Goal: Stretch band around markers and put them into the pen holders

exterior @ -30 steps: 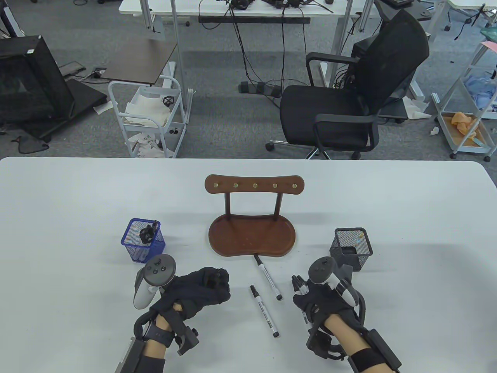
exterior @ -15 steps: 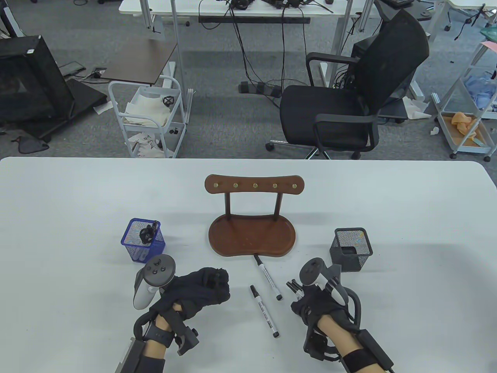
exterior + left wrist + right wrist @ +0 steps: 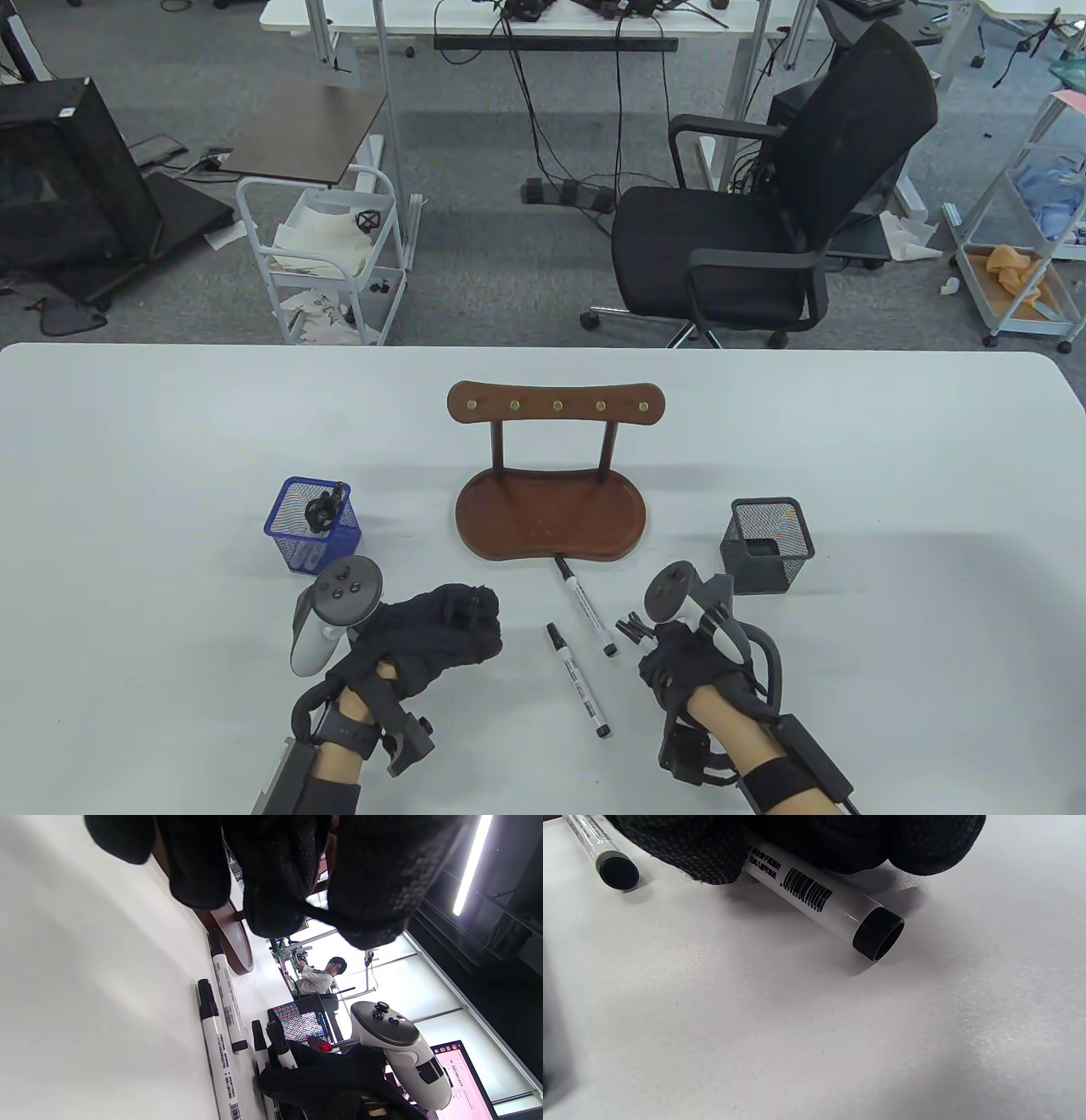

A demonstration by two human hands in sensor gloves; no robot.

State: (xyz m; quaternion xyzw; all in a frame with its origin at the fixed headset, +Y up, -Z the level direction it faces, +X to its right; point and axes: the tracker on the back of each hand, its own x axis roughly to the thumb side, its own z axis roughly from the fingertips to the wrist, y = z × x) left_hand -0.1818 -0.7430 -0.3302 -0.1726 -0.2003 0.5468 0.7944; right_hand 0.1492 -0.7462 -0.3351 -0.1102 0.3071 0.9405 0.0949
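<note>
My left hand [image 3: 468, 618] rests curled on the table near the front left. A thin black band [image 3: 324, 916] runs taut between its fingers in the left wrist view. My right hand [image 3: 660, 655] grips a few white markers [image 3: 633, 631] with black caps pointing away from me, held low over the table. One of them [image 3: 818, 897] shows under the glove in the right wrist view. Two loose markers [image 3: 585, 606] [image 3: 579, 682] lie between the hands. The blue mesh holder [image 3: 293, 533] has a banded bundle in it. The black mesh holder [image 3: 789, 556] stands just beyond the right hand.
A brown wooden stand [image 3: 551, 514] with a peg rail sits mid-table behind the loose markers. The table's white surface [image 3: 891, 645] stretches right of the black holder. An office chair [image 3: 764, 229] and a cart stand on the floor beyond the far edge.
My right hand has drifted left and slightly toward me with its markers, away from the black holder. The left hand and loose markers have not moved.
</note>
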